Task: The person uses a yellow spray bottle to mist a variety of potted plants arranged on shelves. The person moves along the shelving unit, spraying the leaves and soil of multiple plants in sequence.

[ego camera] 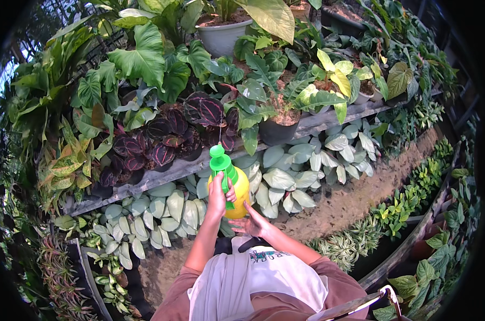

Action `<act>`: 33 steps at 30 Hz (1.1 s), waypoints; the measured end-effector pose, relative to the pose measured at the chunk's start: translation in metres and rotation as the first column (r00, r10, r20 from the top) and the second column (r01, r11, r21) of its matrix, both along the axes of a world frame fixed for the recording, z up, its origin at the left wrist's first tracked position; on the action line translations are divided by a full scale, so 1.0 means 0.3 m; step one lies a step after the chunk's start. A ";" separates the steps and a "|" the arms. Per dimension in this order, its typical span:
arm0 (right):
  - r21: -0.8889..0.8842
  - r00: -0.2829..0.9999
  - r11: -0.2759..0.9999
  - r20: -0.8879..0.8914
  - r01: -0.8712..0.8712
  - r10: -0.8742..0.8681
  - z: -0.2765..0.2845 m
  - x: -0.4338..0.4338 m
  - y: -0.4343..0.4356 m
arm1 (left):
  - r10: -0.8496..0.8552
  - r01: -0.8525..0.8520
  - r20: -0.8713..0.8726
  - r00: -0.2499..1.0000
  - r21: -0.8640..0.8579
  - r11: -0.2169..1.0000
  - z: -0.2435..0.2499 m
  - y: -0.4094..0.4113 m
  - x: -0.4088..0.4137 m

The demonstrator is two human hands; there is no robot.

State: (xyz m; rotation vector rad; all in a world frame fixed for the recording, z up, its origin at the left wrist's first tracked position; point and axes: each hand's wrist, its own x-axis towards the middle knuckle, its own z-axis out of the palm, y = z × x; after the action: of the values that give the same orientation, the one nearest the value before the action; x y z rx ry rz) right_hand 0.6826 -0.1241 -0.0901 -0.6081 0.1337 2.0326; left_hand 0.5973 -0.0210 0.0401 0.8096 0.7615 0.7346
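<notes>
Before my chest is a pump spray bottle with a yellow tank (240,192) and a green pump head (220,160). My left hand (219,194) is wrapped around its green handle. Against the lower right of the tank rests my right hand (255,223), thumb on the side and fingers under the base. The nozzle points away from me at dark leaves with pink veins (204,108). A thin pale line, seemingly a jet of water, rises from its tip. More such dark plants (162,154) stand left of the nozzle in pots.
A grey ledge (162,179) carries potted foliage, including a black pot (278,130) and, farther back, a white pot (222,38). Silvery-leaved plants (282,178) grow below it. A brown soil path (347,200) runs alongside. Variegated grassy plants (341,244) and a curved border edge (411,248) lie to the right.
</notes>
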 end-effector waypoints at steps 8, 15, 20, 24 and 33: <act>-0.108 0.989 0.987 0.102 0.122 -0.111 0.021 -0.194 0.107 | -0.220 0.220 -0.038 0.975 -0.016 0.975 0.066 0.163 -0.145; -0.050 0.958 0.969 0.172 0.241 -0.229 0.093 -0.332 0.235 | -0.299 0.299 -0.004 0.954 0.009 0.954 0.075 0.318 -0.244; -0.098 0.925 0.930 0.183 0.354 -0.333 0.099 -0.408 0.326 | -0.408 0.408 0.050 0.912 0.013 0.913 0.092 0.427 -0.291; -0.088 0.891 0.895 0.176 0.438 -0.419 0.120 -0.470 0.375 | -0.490 0.490 0.076 0.868 0.018 0.871 0.095 0.500 -0.327; -0.119 0.891 0.890 0.180 0.439 -0.416 0.111 -0.561 0.434 | -0.490 0.491 0.060 0.870 -0.004 0.871 0.102 0.562 -0.395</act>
State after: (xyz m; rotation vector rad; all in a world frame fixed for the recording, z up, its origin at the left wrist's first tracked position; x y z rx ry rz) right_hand 0.5142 0.0062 -0.0568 -0.7547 0.3141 1.5498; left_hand 0.4789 0.1476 0.0706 0.9140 0.4767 0.2883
